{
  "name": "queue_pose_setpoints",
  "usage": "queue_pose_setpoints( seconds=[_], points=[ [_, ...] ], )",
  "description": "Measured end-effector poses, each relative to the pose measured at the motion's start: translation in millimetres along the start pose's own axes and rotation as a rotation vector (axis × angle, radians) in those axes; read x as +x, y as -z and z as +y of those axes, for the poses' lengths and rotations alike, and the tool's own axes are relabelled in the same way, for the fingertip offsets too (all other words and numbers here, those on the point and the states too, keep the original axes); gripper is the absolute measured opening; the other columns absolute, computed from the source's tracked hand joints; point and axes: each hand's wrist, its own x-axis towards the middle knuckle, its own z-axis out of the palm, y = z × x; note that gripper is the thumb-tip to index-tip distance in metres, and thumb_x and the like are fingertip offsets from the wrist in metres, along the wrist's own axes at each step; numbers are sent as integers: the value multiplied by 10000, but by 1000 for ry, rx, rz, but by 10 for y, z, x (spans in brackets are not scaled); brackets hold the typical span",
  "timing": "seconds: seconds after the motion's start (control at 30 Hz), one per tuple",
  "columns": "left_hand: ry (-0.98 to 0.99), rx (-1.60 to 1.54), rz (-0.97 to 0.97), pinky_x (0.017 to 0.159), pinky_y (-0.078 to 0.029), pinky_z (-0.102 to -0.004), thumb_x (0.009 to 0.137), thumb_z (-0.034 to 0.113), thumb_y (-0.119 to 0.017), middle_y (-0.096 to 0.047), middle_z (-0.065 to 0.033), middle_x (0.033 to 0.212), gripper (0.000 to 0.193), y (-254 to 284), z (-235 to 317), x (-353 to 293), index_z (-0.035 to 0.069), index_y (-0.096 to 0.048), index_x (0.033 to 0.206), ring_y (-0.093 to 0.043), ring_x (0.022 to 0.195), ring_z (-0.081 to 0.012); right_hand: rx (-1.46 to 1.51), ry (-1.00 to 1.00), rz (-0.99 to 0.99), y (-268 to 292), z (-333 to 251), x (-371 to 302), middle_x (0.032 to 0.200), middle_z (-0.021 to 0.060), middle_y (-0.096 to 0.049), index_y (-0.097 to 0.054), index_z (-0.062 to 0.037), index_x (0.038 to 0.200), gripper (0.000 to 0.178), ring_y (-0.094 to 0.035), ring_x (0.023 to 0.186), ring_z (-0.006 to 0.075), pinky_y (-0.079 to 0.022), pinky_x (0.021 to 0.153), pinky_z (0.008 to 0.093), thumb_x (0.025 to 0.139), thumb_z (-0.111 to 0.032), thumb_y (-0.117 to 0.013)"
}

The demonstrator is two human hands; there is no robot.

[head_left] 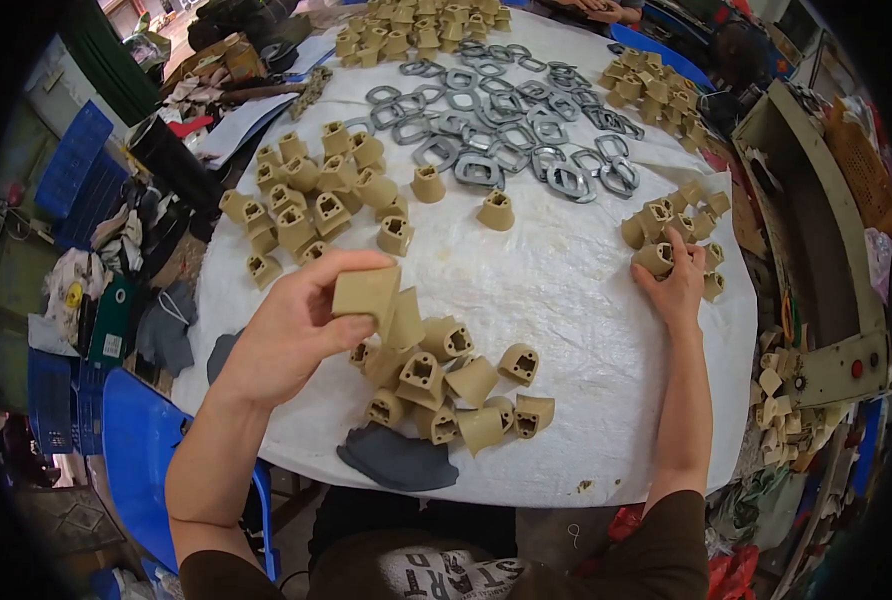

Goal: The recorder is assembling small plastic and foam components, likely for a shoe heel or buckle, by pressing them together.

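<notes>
L hand (284, 328) w/ tan pc (363, 294) nr tan pile (422, 376), gray rings (479, 166) beyond.

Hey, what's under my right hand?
Tan hollow pieces show around your right hand, on the white sheet; whatever lies directly beneath the hand is covered.

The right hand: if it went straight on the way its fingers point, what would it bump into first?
The right hand would most likely meet the beige pieces clustered just beyond its fingertips, almost at once. Its exact height above them is hard to judge.
</notes>
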Motion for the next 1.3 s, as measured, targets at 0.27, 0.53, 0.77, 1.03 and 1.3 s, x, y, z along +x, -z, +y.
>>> queue_pose_setpoints(
  seconds=[0.27, 0.53, 0.77, 1.03, 1.3],
  points=[
    [-106, 75, 181, 833, -429, -244, 795, 189, -728, -556, -9, 1047, 515, 209, -203, -635, 32, -503, 1230, -526, 959, -97, 82, 44, 326, -130, 233, -44, 985, 114, -580, -544, -68, 1170, 614, -554, 941, 251, -483, 792, 361, 633, -225, -796],
    [33, 466, 128, 834, -448, -280, 733, 74, -729, -558, -49, 1035, 491, 293, -556, -769, 20, -525, 1176, -557, 950, -181, 991, -232, 134, 384, -673, -95, 1183, 98, -503, -418, -78, 1321, 691, -552, 1028, 208, -492, 865, 348, 724, -90, -766],
    [-206, 800, 47, 1008, -327, -393, 716, -31, -626, -398, -196, 1247, 561, -51, -885, -751, 24, -387, 1221, -404, 1168, -370, 983, 111, -749, 433, -1615, -438, 1354, 109, -437, -353, -137, 1391, 1020, -427, 1120, 313, -372, 975, 445, 543, -406, -853],
    [-258, 927, 166, 1051, -226, -450, 827, 339, -623, -306, -240, 1371, 887, -46, -1074, -707, -31, -93, 1434, -318, 1239, -380, 582, 300, -823, 512, -1690, -539, 1531, 146, -118, -229, -244, 1461, 1062, -29, 1394, 441, -39, 1051, 659, 613, -749, -619],
    [-320, 666, 319, 1077, -213, -432, 821, 500, -599, -315, -244, 1379, 972, -71, -1184, -720, -75, -92, 1420, -327, 1266, -362, 1099, 14, -307, 594, -1626, -576, 1514, 164, -142, -282, -104, 1437, 928, -139, 1399, 322, -161, 1113, 456, 735, -582, -656]
  ],
)
